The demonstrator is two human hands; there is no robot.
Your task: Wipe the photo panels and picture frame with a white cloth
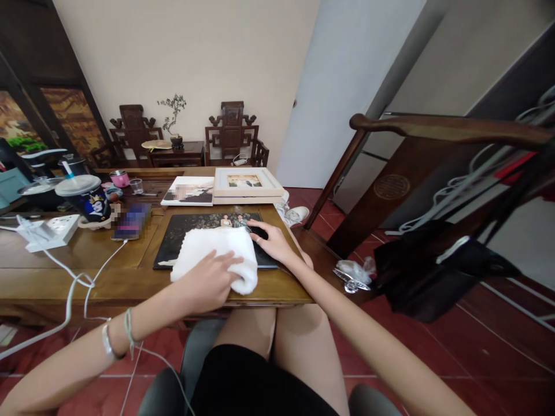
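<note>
My left hand (212, 280) lies on a folded white towel (214, 245), its fingers pressed into the cloth near a rolled edge. The towel rests on a dark photo panel (171, 231) that shows a couple in wedding clothes, and covers much of its lower part. My right hand (271, 240) rests at the right side of the panel, fingers stretched out over its surface. The panel lies flat on the wooden table (147, 277) near the front edge.
Behind the panel lie a white photo board (188, 192) and a cream picture frame (247, 180). To the left are a phone (131, 222) on a cable, a lidded cup (89, 199), a white power strip (54, 231) and a small glass (136, 186). A wooden chair (368, 190) stands at right.
</note>
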